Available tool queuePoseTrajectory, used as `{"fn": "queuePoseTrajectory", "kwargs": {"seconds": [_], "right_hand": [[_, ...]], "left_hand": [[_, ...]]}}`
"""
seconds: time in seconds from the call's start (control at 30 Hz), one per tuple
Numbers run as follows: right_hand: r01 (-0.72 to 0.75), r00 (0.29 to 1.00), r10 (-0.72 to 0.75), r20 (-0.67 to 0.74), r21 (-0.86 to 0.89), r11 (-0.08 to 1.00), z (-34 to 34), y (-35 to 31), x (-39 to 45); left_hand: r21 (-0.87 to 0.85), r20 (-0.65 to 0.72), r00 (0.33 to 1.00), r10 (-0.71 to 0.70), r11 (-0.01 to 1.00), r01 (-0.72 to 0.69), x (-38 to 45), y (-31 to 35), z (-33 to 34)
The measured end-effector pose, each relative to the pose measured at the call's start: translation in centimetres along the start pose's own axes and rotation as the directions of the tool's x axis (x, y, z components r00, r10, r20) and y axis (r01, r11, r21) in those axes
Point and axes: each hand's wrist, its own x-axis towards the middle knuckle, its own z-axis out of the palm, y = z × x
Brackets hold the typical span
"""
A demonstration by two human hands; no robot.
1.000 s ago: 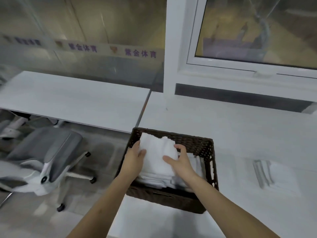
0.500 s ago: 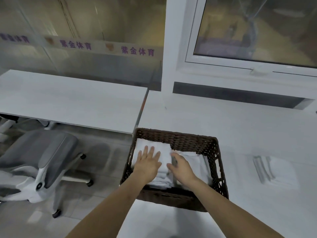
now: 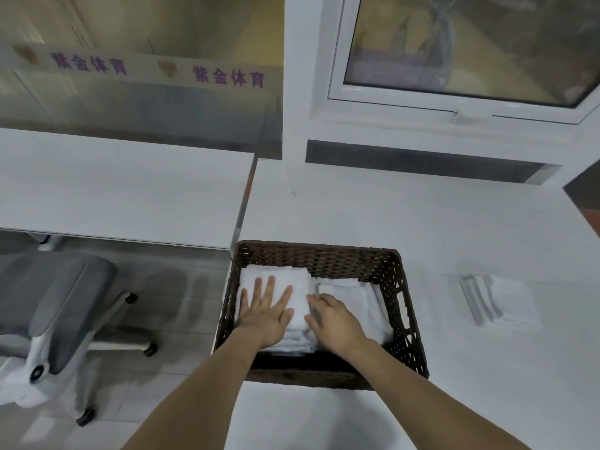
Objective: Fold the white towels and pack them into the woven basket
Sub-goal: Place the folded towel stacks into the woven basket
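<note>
dark brown wicker makes up the woven basket (image 3: pixel 399 287), which sits on the white table (image 3: pixel 389 216) near its front left corner. two stacks of folded white towels lie inside it, side by side. the left stack (image 3: pixel 292 280) fills the left half of the basket and stands a little higher; the right stack (image 3: pixel 354 293) lies lower against the right wall.

the left hand (image 3: pixel 264 315) rests flat on top of the left stack, palm down, fingers straight and spread, gripping nothing. the right hand (image 3: pixel 334 321) sits at the seam between the two stacks, its fingers bent downward and tucked into the gap along the left stack's right edge; whether they actually pinch any cloth cannot be told from this view. both forearms reach in from the bottom of the frame over the basket's near wall.

more folded white towels (image 3: pixel 500 302) lie on the table to the right of the basket, well apart from it. a second white table (image 3: pixel 113 190) stands to the left, with a grey office chair (image 3: pixel 55 303) on the tiled floor beside it. behind are a glass partition with purple lettering (image 3: pixel 227 76) and a white-framed window (image 3: pixel 454 105).
</note>
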Motion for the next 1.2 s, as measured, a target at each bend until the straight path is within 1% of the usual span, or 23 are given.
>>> {"fn": "queuePoseTrajectory", "kwargs": {"seconds": [0.2, 0.27, 0.33, 0.4, 0.47, 0.57, 0.63, 0.7, 0.77, 0.8, 0.87, 0.97, 1.03, 1.13, 1.2], "right_hand": [[0.039, 0.999, -0.041, -0.022, -0.069, 0.997, -1.5, 0.5, -1.0], [0.063, 0.995, -0.070, -0.070, -0.097, 0.993, -3.0, 1.0, -1.8], [0.086, 0.981, -0.108, -0.159, -0.137, 0.987, -4.9, 1.9, -2.9], [0.104, 0.953, -0.146, -0.266, -0.168, 0.980, -6.8, 3.3, -4.0], [0.098, 0.920, -0.152, -0.360, -0.166, 0.981, -8.9, 5.4, -5.5], [0.045, 0.864, -0.126, -0.487, -0.175, 0.983, -12.1, 9.7, -8.2], [0.004, 0.838, -0.109, -0.534, -0.193, 0.981, -13.8, 13.2, -9.9], [-0.035, 0.823, -0.079, -0.562, -0.190, 0.981, -15.2, 16.9, -11.5], [-0.073, 0.810, -0.043, -0.585, -0.172, 0.982, -16.2, 20.8, -13.1], [-0.093, 0.808, -0.019, -0.589, -0.160, 0.983, -16.6, 22.8, -13.9], [-0.136, 0.810, 0.031, -0.585, -0.137, 0.981, -17.1, 27.1, -15.4], [-0.217, 0.830, 0.123, -0.544, -0.110, 0.970, -17.2, 33.7, -16.7], [-0.253, 0.847, 0.171, -0.503, -0.099, 0.962, -17.0, 37.6, -17.0], [-0.284, 0.869, 0.229, -0.439, -0.063, 0.957, -16.9, 42.2, -16.4], [-0.293, 0.884, 0.256, -0.391, -0.038, 0.955, -17.0, 45.0, -15.6]], "left_hand": [[-0.009, 0.007, 1.000, -0.003, 1.000, 0.003, -0.2, 0.4, -0.4], [0.007, 0.017, 1.000, -0.022, 1.000, 0.021, -0.4, 0.9, -0.8], [0.004, 0.025, 0.999, -0.045, 0.999, 0.045, -0.6, 1.9, -1.3], [-0.050, -0.055, 0.996, -0.070, 0.997, 0.067, -0.9, 3.7, -2.1], [-0.089, -0.198, 0.978, -0.064, 0.995, 0.047, -1.3, 6.8, -3.1], [-0.041, -0.366, 0.929, 0.052, 0.997, -0.072, -1.5, 13.0, -4.5], [-0.008, -0.463, 0.877, 0.131, 0.988, -0.152, -1.4, 17.7, -5.3], [0.021, -0.554, 0.810, 0.193, 0.976, -0.218, -1.0, 22.5, -5.9], [0.061, -0.613, 0.748, 0.255, 0.959, -0.278, -0.5, 27.2, -6.0], [0.075, -0.617, 0.735, 0.281, 0.951, -0.301, -0.2, 29.4, -5.8], [0.067, -0.595, 0.743, 0.307, 0.940, -0.334, 0.6, 33.9, -5.1], [0.059, -0.487, 0.808, 0.332, 0.935, -0.349, 2.4, 40.0, -3.2], [0.054, -0.419, 0.840, 0.346, 0.932, -0.358, 4.1, 43.4, -1.2], [-0.024, -0.353, 0.882, 0.312, 0.939, -0.342, 6.9, 47.8, 1.7], [-0.090, -0.253, 0.931, 0.265, 0.951, -0.295, 8.9, 50.4, 3.5]]}}
